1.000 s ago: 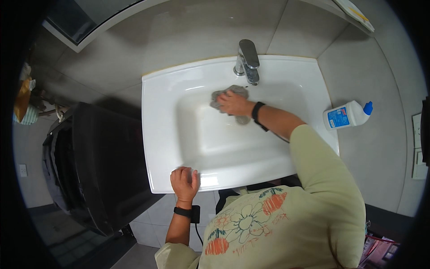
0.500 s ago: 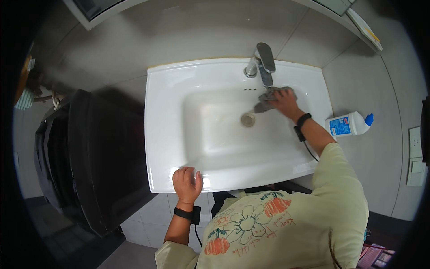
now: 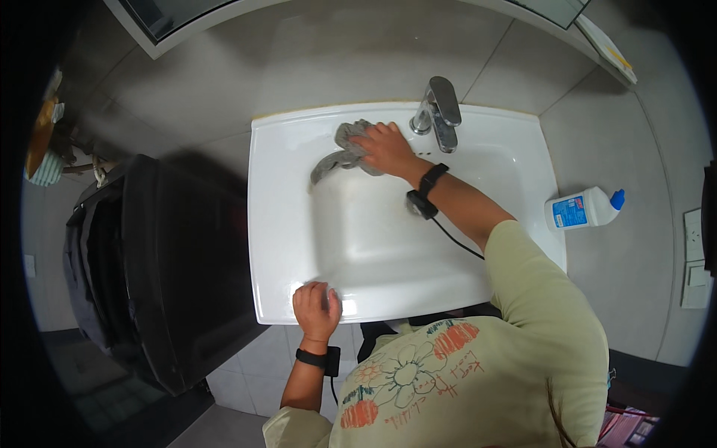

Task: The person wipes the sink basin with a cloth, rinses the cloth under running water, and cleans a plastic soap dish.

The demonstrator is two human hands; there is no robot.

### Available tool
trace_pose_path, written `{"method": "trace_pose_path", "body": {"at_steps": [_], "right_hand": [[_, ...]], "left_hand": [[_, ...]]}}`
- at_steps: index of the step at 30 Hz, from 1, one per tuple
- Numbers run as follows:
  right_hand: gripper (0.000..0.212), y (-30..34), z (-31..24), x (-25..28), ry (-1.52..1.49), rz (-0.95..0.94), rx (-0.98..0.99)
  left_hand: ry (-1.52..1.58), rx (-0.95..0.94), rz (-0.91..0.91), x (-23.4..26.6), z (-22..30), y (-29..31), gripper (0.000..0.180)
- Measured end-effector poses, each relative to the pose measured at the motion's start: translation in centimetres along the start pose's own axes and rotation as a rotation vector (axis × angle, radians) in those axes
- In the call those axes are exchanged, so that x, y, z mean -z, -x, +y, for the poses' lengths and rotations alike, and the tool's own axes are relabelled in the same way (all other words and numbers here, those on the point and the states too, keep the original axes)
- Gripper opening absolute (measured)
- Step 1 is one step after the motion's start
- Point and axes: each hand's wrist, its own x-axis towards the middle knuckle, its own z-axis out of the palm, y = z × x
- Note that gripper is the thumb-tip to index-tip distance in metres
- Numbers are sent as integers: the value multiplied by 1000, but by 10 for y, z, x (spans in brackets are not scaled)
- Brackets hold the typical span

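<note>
My right hand (image 3: pixel 388 152) grips a crumpled grey cloth (image 3: pixel 351 142) and presses it on the back rim of the white washbasin (image 3: pixel 284 261), left of the chrome faucet (image 3: pixel 444 108). Part of the cloth hangs over the basin's inner back-left edge. On the front-left rim rests my left hand (image 3: pixel 317 310), empty, its fingers together and curving down, its thumb apart. My right wrist strap and its small black box hide most of the drain (image 3: pixel 415 210).
A white bottle (image 3: pixel 586 208) with a blue cap lies tilted by the basin's right edge. A large dark cabinet-like thing (image 3: pixel 187 261) stands at the left. Above the back wall juts a framed mirror cabinet (image 3: pixel 160 48). A black cable (image 3: pixel 459 243) trails from my right wrist.
My right hand has swept the cloth leftward, from right of the drain below the faucet to the back-left rim. My left hand has stayed on the front rim.
</note>
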Motion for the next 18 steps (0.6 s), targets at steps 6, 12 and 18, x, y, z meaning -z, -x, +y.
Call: {"method": "trace_pose_path", "body": {"at_steps": [6,12,18], "right_hand": [[52,92,74,61,-119,11,-50],[52,132,81,98,100,-229,-287],[45,107,39,55,89,-111,-207]], "left_hand": [[18,21,23,0,-1,1,18],[40,39,42,-1,3,1,19],[42,8,27,0,4,-1,17]]}}
